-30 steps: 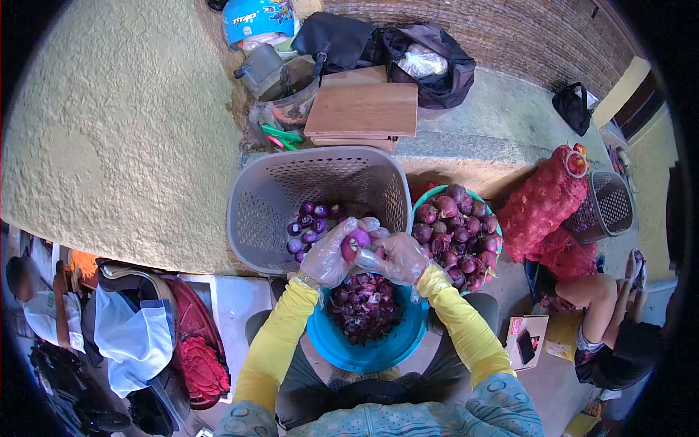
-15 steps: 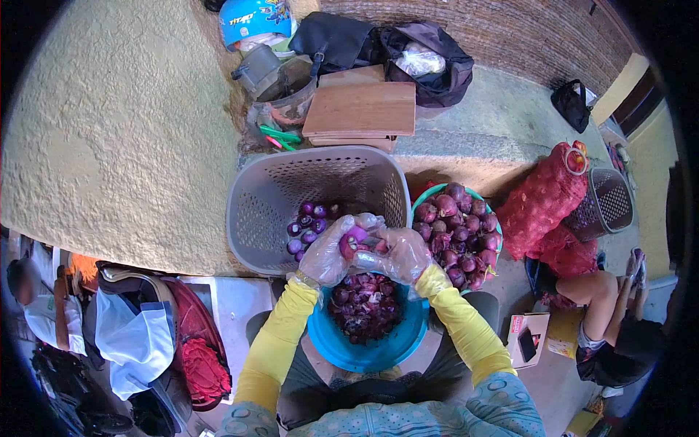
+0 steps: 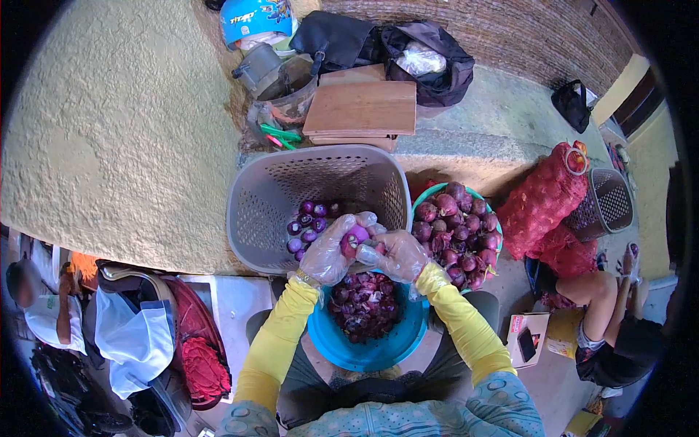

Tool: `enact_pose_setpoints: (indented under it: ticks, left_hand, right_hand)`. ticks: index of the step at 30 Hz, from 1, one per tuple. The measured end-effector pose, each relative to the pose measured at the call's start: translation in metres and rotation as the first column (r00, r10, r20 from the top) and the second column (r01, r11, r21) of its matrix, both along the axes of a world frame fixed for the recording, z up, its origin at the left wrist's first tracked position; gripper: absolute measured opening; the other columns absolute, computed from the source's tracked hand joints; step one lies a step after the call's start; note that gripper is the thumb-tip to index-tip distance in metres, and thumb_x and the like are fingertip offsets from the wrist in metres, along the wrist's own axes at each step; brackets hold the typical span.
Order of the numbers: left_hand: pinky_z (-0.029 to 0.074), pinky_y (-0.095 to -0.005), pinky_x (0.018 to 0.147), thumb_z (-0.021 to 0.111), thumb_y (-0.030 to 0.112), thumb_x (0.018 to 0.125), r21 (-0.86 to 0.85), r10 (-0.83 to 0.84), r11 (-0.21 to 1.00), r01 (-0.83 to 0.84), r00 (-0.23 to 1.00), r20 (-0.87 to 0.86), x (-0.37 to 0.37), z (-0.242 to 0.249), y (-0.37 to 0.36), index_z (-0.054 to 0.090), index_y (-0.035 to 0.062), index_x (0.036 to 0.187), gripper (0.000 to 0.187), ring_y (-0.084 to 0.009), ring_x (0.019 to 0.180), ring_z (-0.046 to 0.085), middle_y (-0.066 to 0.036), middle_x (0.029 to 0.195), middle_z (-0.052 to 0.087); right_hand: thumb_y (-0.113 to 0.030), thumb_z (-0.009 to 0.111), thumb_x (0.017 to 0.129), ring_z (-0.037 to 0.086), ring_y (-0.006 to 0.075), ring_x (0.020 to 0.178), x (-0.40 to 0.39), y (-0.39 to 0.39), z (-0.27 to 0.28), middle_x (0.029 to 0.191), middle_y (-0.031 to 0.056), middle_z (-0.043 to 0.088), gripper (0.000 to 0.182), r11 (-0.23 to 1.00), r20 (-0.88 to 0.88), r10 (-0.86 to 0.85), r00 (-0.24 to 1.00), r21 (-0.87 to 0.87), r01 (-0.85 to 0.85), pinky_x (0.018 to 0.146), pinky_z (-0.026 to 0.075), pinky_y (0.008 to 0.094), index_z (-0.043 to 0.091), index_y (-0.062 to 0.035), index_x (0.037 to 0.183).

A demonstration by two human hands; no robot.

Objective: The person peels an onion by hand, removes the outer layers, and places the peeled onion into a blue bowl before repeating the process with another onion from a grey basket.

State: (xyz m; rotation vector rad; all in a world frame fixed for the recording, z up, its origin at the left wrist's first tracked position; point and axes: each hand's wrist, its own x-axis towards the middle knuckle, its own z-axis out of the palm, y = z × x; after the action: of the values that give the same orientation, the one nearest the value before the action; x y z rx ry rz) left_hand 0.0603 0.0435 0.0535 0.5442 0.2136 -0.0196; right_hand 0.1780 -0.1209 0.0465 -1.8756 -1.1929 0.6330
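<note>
My left hand (image 3: 329, 252), in a clear plastic glove, is closed around a red onion (image 3: 356, 237) whose bright purple layer is partly bared. Against the onion's right side, my gloved right hand (image 3: 403, 255) has its thumb and fingers pinched together; what they grip, if anything, is too small to make out. Below both hands stands a blue basin (image 3: 368, 359) with dark onion skins (image 3: 362, 309) in it. The grey perforated basket (image 3: 244, 211) beyond my left hand holds several peeled onions (image 3: 309, 236).
Unpeeled onions (image 3: 459, 226) fill a green-rimmed tub (image 3: 483, 198) on the right, near a red mesh sack (image 3: 542, 197). Wooden boards (image 3: 360, 109) and black bags (image 3: 338, 40) lie on the ledge behind. Another person sits at right (image 3: 601, 306); a second person (image 3: 54, 309) is at far left.
My right fingers have shifted slightly over the onion, and more of its purple surface shows. The seated person's hands at right have moved a little.
</note>
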Motion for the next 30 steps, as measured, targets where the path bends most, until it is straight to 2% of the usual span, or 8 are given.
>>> enact_pose_setpoints:
  ticks: [4,12,19,20,22,24,27,30]
  left_hand:
    - [0.053,-0.0460,0.105,0.050,0.035,0.108,-0.098,0.008,0.995,-0.010,1.000,-0.030,-0.001,0.001,-0.003,0.054,0.0006,0.136,0.044,-0.0307,0.118,0.061,-0.018,0.127,0.061]
    - [0.049,-0.0468,0.107,0.047,0.032,0.109,-0.297,0.035,0.954,-0.039,0.999,-0.020,0.000,-0.017,0.000,0.053,0.0000,0.138,0.043,-0.0296,0.118,0.059,-0.015,0.121,0.060]
    - [0.049,-0.0467,0.107,0.048,0.035,0.109,-0.234,0.085,0.968,-0.092,0.996,-0.038,-0.001,-0.023,0.008,0.055,0.0000,0.135,0.044,-0.0293,0.115,0.062,-0.017,0.121,0.064]
    - [0.050,-0.0469,0.106,0.049,0.035,0.109,-0.235,0.058,0.970,-0.069,0.997,-0.052,-0.002,-0.014,0.009,0.055,0.0000,0.135,0.044,-0.0298,0.115,0.063,-0.017,0.121,0.064]
    - [0.051,-0.0472,0.106,0.049,0.035,0.109,-0.236,0.035,0.971,-0.050,0.997,-0.066,-0.004,0.002,0.008,0.055,0.0000,0.135,0.044,-0.0303,0.114,0.064,-0.018,0.121,0.065]
    - [0.053,-0.0485,0.105,0.050,0.034,0.108,-0.103,0.016,0.994,-0.025,0.996,-0.093,-0.005,0.012,0.008,0.056,0.0003,0.135,0.043,-0.0323,0.115,0.065,-0.018,0.122,0.066]
    - [0.052,-0.0493,0.105,0.054,0.029,0.106,-0.071,0.042,0.996,-0.047,0.997,-0.065,-0.002,0.008,0.008,0.056,-0.0002,0.133,0.040,-0.0336,0.120,0.063,-0.017,0.123,0.065]
    - [0.050,-0.0536,0.108,0.056,0.024,0.105,-0.119,0.201,0.973,-0.200,0.980,-0.002,-0.001,-0.001,0.005,0.057,0.0017,0.130,0.033,-0.0353,0.132,0.056,-0.016,0.132,0.059]
  right_hand:
    - [-0.034,0.073,0.089,0.067,0.0421,0.070,-0.002,0.001,0.006,0.073,0.0198,0.067,0.030,0.999,0.011,0.014,1.000,0.047,-0.014,0.063,0.052,0.0476,0.067,-0.0063,0.079]
    - [-0.044,0.071,0.091,0.068,0.0422,0.072,0.000,-0.002,0.013,0.072,0.0187,0.067,0.037,0.989,0.329,0.076,0.941,0.099,-0.114,0.064,0.054,0.0498,0.071,-0.0077,0.085]
    - [-0.038,0.074,0.086,0.068,0.0401,0.069,-0.007,-0.002,0.012,0.071,0.0161,0.066,0.032,0.964,0.379,0.260,0.888,-0.050,-0.261,0.062,0.053,0.0482,0.067,-0.0075,0.083]
    - [-0.050,0.070,0.089,0.067,0.0414,0.069,-0.006,-0.002,0.009,0.069,0.0166,0.065,0.040,0.960,0.379,0.270,0.885,-0.036,-0.277,0.062,0.052,0.0526,0.068,-0.0104,0.085]
    - [-0.053,0.070,0.088,0.068,0.0412,0.070,-0.004,-0.004,0.008,0.069,0.0163,0.066,0.043,0.958,0.394,0.282,0.875,-0.076,-0.275,0.062,0.053,0.0522,0.068,-0.0101,0.085]
    - [-0.056,0.070,0.087,0.068,0.0410,0.070,-0.005,-0.004,0.010,0.070,0.0160,0.067,0.046,0.956,0.407,0.294,0.865,-0.115,-0.271,0.062,0.053,0.0518,0.068,-0.0098,0.086]
    - [-0.058,0.073,0.085,0.070,0.0385,0.070,-0.009,-0.008,0.025,0.072,0.0156,0.068,0.049,0.972,0.306,0.234,0.923,-0.100,-0.213,0.062,0.054,0.0491,0.070,-0.0098,0.090]
    - [-0.051,0.083,0.080,0.069,0.0298,0.062,-0.013,-0.006,0.035,0.070,0.0145,0.068,0.049,0.998,0.144,-0.053,0.988,0.040,0.048,0.060,0.053,0.0402,0.076,-0.0050,0.095]
